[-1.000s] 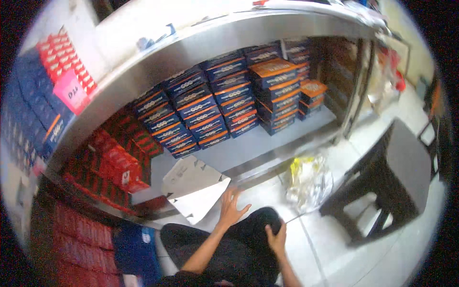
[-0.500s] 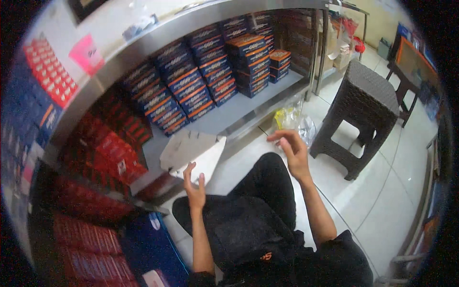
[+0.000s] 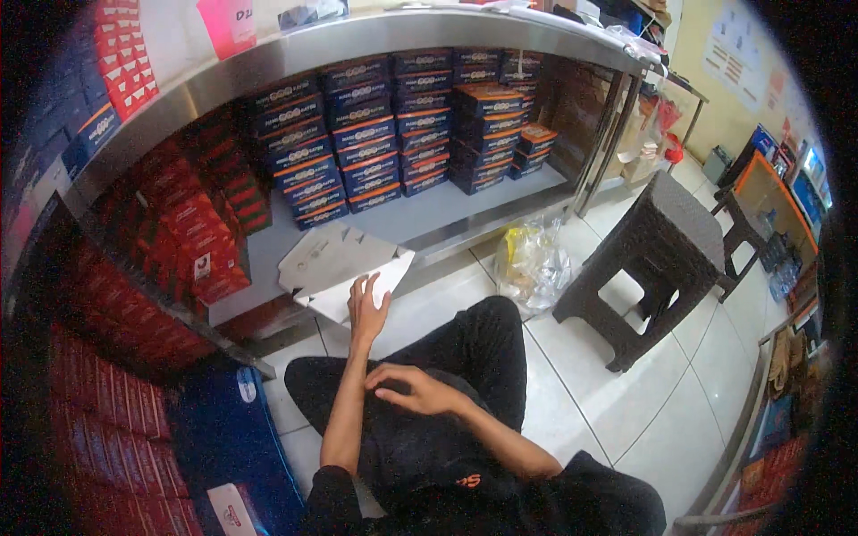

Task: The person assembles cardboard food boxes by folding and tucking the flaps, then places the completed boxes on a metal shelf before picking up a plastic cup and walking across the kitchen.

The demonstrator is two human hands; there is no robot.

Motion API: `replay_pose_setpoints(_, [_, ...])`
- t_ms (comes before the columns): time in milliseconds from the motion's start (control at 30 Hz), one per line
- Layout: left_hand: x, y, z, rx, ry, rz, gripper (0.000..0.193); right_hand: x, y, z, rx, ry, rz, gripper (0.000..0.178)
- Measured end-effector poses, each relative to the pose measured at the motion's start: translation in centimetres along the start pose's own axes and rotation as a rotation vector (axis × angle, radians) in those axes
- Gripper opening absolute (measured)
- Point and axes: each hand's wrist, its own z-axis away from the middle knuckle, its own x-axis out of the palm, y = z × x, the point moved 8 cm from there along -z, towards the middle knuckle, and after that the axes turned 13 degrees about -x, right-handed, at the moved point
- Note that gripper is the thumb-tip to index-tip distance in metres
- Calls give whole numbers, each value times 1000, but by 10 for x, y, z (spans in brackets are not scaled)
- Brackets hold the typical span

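Observation:
A flat white cardboard piece (image 3: 344, 268), creased with one part folded up, lies in front of the lower shelf, near its edge. My left hand (image 3: 368, 308) reaches to its near side with fingers outstretched, seemingly against the white surface. Above my lap, my right hand (image 3: 416, 390) is beside my left forearm, its fingers curved and the thumb apart, with nothing visible between them.
Dark blue and orange boxes (image 3: 371, 165) stand stacked on the metal shelf (image 3: 429, 223), red boxes (image 3: 201, 237) at its left. A blue case (image 3: 228, 447) lies lower left. Clear plastic bags (image 3: 536, 268) and a dark woven-pattern stool (image 3: 648, 259) are on the right.
My right hand has swung from the right, near the plastic bags, leftward and down over my lap. My left hand has moved further onto the cardboard piece. The view has turned slightly.

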Motion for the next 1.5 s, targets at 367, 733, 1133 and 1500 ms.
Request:
replay_pose_setpoints(367, [47,-78,-20,-102,-291,-301,41,-122,90,116,447,633,-23,17])
replay_pose_setpoints(733, [-73,-86,-85,-191,-56,31,13,-75,133,18,323,407,-112,18])
replay_pose_setpoints(1133, [-128,52,25,174,637,-43,12,-99,78,-58,116,760,-321,82])
replay_pose_setpoints(1500, [-77,-25,62,-560,23,1538,58,-59,45,-44,-236,108,343,39])
